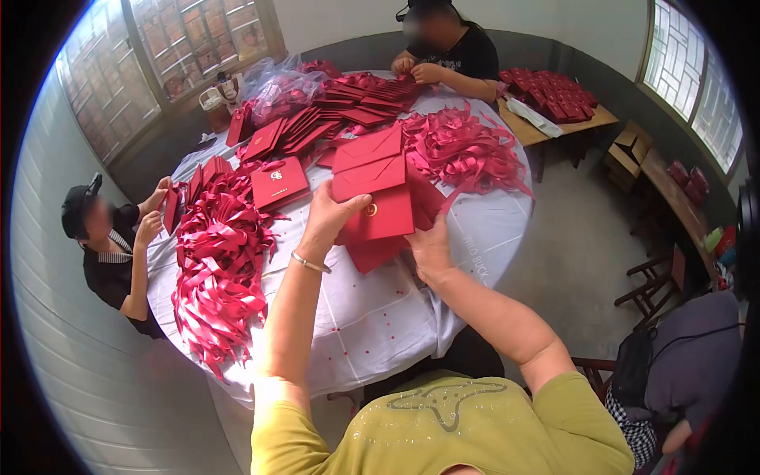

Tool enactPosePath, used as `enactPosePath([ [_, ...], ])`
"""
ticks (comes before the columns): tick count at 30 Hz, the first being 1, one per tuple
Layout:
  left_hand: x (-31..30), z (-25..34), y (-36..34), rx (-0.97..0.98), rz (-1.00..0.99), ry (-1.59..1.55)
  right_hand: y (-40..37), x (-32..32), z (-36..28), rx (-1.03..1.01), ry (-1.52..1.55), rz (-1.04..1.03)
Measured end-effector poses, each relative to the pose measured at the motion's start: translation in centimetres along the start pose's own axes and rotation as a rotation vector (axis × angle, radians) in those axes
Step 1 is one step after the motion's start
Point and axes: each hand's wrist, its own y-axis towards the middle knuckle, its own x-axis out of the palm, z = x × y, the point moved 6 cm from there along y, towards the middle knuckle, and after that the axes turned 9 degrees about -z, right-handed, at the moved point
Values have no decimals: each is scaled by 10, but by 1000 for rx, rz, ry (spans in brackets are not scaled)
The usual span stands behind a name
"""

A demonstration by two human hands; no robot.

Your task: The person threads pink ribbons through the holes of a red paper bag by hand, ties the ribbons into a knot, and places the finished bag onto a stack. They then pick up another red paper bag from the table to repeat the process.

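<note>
A red paper gift bag point(378, 212) with a gold emblem is held up over the table, its creased flaps pointing away from me. My left hand point(331, 215) grips its left side, thumb across the front by the emblem. At the lower right edge, my right hand point(431, 247) is closed on the bag and the red card behind it; some of its fingers are hidden. Just beyond lies another flat red bag point(281, 184) with a gold logo. A heap of pink-red ribbons point(218, 273) lies left of my arms, and a second ribbon pile point(467, 150) is at right.
Stacked red bags point(317, 123) and clear plastic point(281, 83) cover the far side of the white-clothed table point(364, 332). One person point(111, 253) works at left, another point(455, 59) at the far side. Finished-looking red bags point(546, 95) fill a side table. A stool point(653, 281) and a seated person point(689, 364) are at right.
</note>
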Motion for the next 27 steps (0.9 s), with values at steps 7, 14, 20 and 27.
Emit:
enactPosePath([
  [7,-6,24,3,223,-27,879,-14,-4,-26,43,37,-69],
  [14,16,45,10,348,-313,819,-18,-11,-22,220,114,3],
  [20,29,29,5,475,-242,1071,-9,-21,5,212,78,54],
  [27,15,43,15,681,-114,1079,-26,2,-22,385,202,194],
])
